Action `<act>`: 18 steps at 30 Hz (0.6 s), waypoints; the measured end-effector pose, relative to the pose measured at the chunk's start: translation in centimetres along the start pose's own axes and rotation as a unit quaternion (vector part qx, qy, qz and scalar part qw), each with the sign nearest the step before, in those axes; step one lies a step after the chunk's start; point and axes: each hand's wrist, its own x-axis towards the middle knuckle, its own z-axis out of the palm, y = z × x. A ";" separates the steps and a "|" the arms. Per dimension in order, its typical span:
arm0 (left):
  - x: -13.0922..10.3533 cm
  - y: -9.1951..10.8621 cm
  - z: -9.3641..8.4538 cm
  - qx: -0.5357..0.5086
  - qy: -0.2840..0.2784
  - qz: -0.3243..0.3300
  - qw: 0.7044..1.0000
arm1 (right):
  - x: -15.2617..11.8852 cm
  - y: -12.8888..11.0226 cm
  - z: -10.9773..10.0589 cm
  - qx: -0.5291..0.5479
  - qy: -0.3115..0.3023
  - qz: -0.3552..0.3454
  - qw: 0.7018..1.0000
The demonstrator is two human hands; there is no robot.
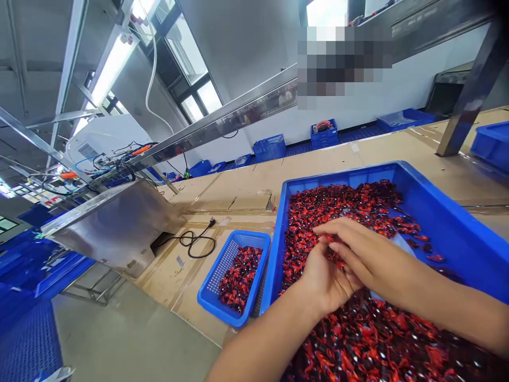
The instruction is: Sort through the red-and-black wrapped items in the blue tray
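Note:
My left hand and my right hand meet above a large blue tray filled with small glossy red-and-black pieces. The right hand arches over the left, its fingers drawn together, with the thumb close to the left thumb. Most of the left fingers are hidden beneath it, and both hands look closed. Whatever lies between them is too small or too covered to make out. Just beyond my right hand, a pale flat scrap lies among the pieces.
Left of the tray stands a small blue perforated basket of similar pieces. A black power cord trails from a metal machine housing across the cardboard-covered table. A metal post rises behind the tray. More blue baskets line the back.

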 end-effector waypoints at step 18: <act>-0.4 1.4 -0.2 0.178 -0.062 0.017 0.982 | -2.7 0.6 -4.2 -0.277 0.046 -0.120 0.952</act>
